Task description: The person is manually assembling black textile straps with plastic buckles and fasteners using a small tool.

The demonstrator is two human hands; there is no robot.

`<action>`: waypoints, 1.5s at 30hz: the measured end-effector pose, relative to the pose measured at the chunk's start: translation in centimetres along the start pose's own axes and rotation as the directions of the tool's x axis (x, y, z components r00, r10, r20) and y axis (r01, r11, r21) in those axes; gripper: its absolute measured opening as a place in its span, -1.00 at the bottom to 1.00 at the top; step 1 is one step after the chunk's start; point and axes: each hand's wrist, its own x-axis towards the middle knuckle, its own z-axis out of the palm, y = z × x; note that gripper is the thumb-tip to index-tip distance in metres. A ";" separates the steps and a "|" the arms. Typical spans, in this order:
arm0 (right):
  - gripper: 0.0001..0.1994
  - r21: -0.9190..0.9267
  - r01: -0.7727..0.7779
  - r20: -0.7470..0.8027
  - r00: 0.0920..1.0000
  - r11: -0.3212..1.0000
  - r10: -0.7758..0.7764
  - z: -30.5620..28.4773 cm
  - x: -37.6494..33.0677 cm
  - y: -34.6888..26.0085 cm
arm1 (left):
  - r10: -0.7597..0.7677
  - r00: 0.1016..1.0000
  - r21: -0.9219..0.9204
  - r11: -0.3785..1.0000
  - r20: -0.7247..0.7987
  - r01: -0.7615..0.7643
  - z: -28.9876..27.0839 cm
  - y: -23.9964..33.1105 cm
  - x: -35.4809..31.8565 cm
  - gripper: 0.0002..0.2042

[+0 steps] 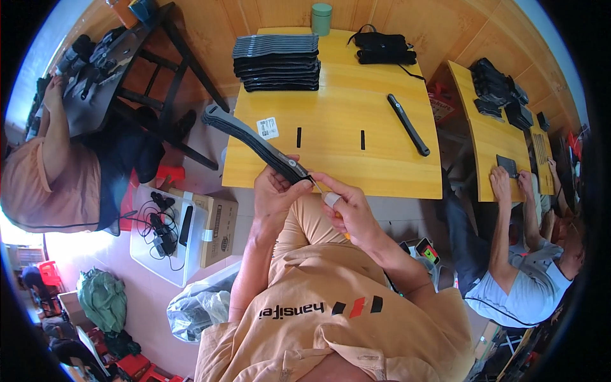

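Observation:
My left hand (272,192) is closed around the near end of a long, flat, black-and-grey strap-like piece (251,136). It slants up and to the left over the table's front edge, and it looks layered. Close by, my right hand (356,216) pinches a thin tool (317,187) with a metal shaft, its tip against the held end. A bit of orange handle shows below that palm. White tape wraps one right finger. A similar black strap (408,125) lies on the right of the yellow table (344,83). Folded black-and-grey pieces (276,62) are stacked at the back left.
On the table are a white label sheet (268,128), two short black strips, a green canister (321,19) and a black pouch (384,48). A cable-filled plastic bin (145,245) and a cardboard box (219,232) stand at left. People work at tables on both sides.

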 end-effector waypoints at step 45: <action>-0.87 -0.635 0.364 0.475 0.880 0.682 -0.027 -3.4 0.3 -3.6 | -0.422 0.761 0.038 0.885 0.492 0.465 0.5 1.0 -1.0 -0.67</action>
